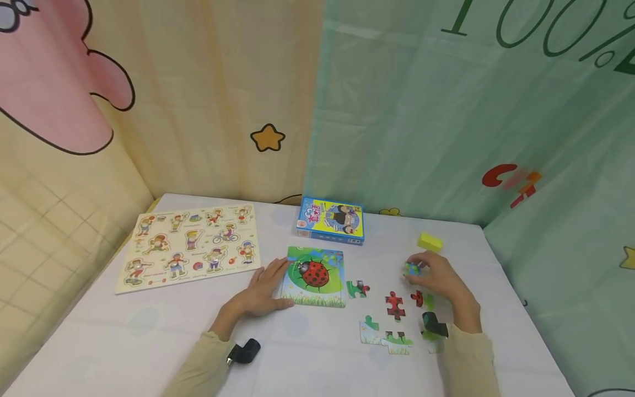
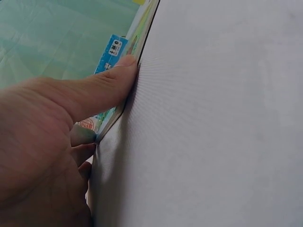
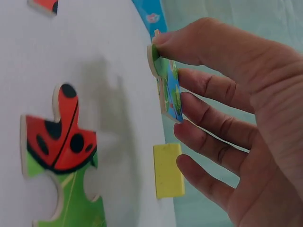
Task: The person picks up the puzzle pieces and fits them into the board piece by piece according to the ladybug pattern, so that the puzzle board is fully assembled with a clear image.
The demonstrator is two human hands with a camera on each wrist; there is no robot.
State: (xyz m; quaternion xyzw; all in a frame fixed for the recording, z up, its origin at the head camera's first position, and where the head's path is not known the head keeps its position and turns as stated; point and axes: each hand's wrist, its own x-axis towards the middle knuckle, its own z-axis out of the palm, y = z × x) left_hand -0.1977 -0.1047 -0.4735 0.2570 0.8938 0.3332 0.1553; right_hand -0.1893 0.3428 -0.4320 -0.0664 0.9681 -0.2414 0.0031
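Note:
A square ladybug puzzle board (image 1: 315,274) lies flat on the white table. My left hand (image 1: 265,290) rests at its left side, thumb along the near edge and fingers against the left edge. Toward the right my right hand (image 1: 439,277) pinches a blue and green puzzle piece (image 3: 169,87) between thumb and fingers, raised above the table in the right wrist view. Between the hands lie several loose pieces: a red one (image 1: 395,305), a green and red one (image 1: 358,289) beside the board, and grass-edged ones (image 1: 398,342) nearer me. A red and green piece (image 3: 66,142) lies below the right hand.
At the left lies a large wooden board (image 1: 190,245) with pictures of children at play. A blue and yellow box (image 1: 330,220) stands behind the ladybug board. The yellow block (image 1: 429,242) sits just beyond my right hand. Printed curtains (image 1: 278,82) hang behind the table.

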